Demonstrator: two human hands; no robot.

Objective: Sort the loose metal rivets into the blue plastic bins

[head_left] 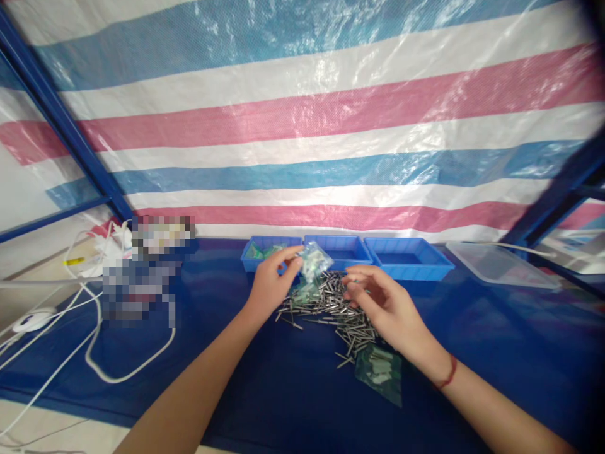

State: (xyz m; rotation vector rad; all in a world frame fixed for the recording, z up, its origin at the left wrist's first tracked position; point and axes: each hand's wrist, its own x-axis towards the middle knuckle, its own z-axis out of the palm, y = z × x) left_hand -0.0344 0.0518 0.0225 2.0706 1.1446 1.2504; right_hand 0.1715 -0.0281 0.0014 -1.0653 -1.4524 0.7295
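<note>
Head view: three blue bins stood in one row at the rear of the desk (283,397). The left bin (250,265) contained green packets (258,251); the middle bin (352,261) and the right bin (411,273) stood beside it. One pile of metal pins (357,331) lay in front of the bins, its pieces too overlapped to count. I counted three clear bags outside the bins: the held bag (317,259), raised before the middle bin; the second bag (306,292), on the rear left of the pile; and the front bag (380,373), at the pile's near right edge. One translucent panel (501,265) lay right of the bins.

The left hand (274,277) reached in from the lower left, forearm extended, back upward; its fingers pinched the held bag between thumb and forefinger. The right hand (390,306) reached in from the lower right, beside the pile, thumb and fingers curled towards each other. Whether these grasped anything, I could not tell. One red cord (452,372) encircled its wrist.
</note>
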